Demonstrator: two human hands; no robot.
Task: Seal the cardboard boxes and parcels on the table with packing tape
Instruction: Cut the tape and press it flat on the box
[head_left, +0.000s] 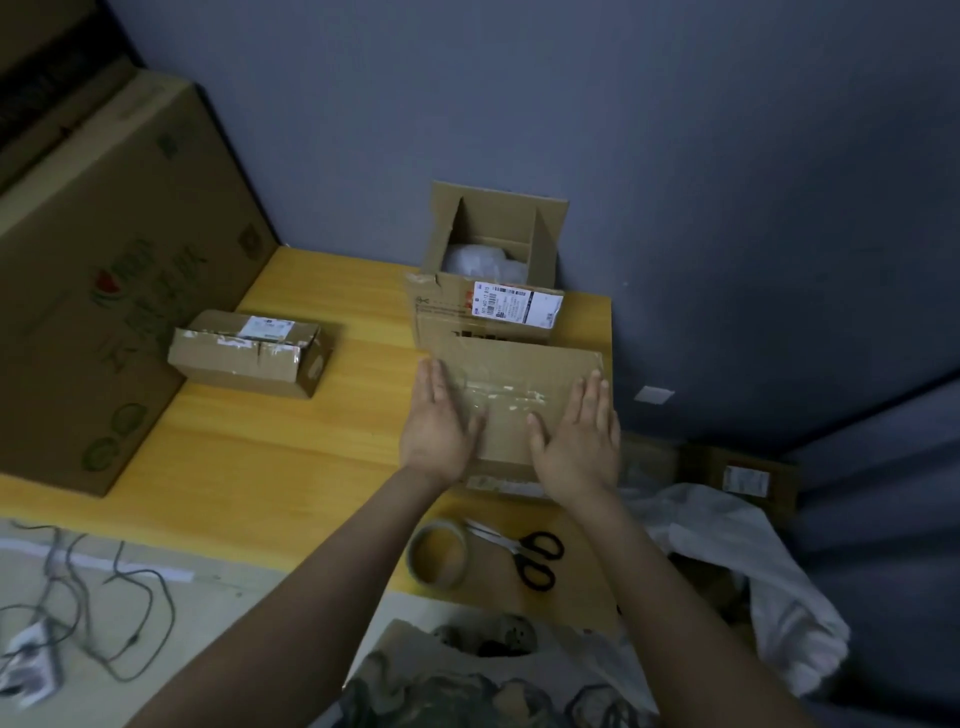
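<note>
Both hands lie flat, fingers straight, on top of a closed cardboard box (519, 384) at the right side of the yellow table (270, 441) — the left hand (441, 421) on its left edge, the right hand (579, 441) toward its right end, holding nothing. A strip of clear tape (506, 395) runs between them. A tape roll (438, 553) and scissors (524, 553) lie near the table's front edge — an open box (493, 244) stands behind.

Yellow wood-grain tabletop (291, 447); brown cardboard boxes (519, 395); black-handled scissors (535, 558); beige tape roll (439, 553); blue-grey wall (675, 156); white cloth (727, 545), lower right of frame.
</note>
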